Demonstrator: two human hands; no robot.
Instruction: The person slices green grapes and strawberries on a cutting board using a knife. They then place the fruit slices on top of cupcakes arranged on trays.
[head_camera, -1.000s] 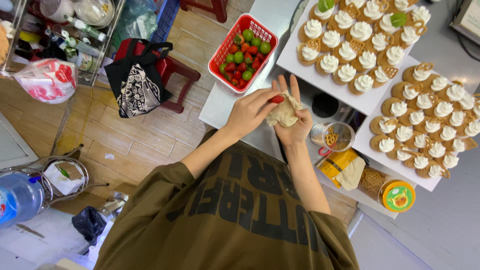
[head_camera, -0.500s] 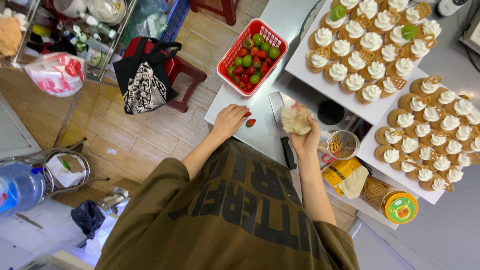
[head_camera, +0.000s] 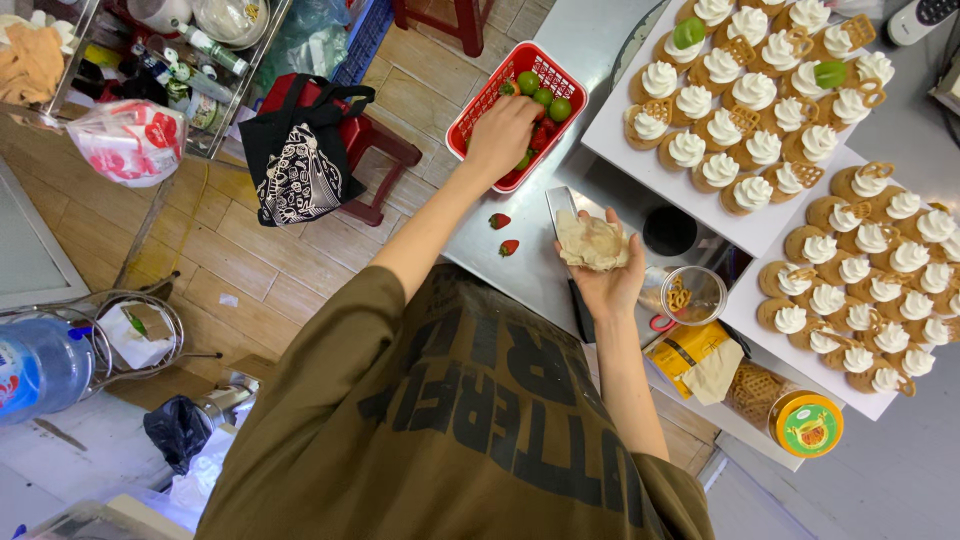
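Nearest, an olive-brown shirt with dark lettering fills the lower middle of the view, and both bare arms reach up from it over a grey worktop (head_camera: 520, 262).

Just beyond, the right hand (head_camera: 604, 272) is turned palm up, its fingers (head_camera: 630, 240) curled loosely around a crumpled, pale paper towel (head_camera: 593, 240) that lies in the palm. It hovers over a dark-handled knife (head_camera: 566, 225) lying on the worktop, the blade mostly hidden under the hand. Right of the hand stand a clear plastic cup (head_camera: 690, 294) with small pretzels inside, and near it an opened yellow bag (head_camera: 692, 357) and a jar with an orange and green lid (head_camera: 806, 424).

Two red strawberries (head_camera: 503, 233) lie loose on the worktop between the arms, close together but apart from each other.

Farther on, the left hand (head_camera: 502, 132) is down inside a red plastic basket (head_camera: 484, 99) that holds red and green strawberries (head_camera: 546, 98). Its fingers point into the fruit and are bent, but whether they grip a berry cannot be told, since the back of the hand hides them.

Right of all this, two white boards (head_camera: 620, 150) carry rows of round cookies (head_camera: 764, 148) topped with white cream swirls, some with a pretzel piece and a few with a green slice.

At far left, on the wooden floor, a black tote bag (head_camera: 298, 160) rests on a red stool (head_camera: 378, 150).
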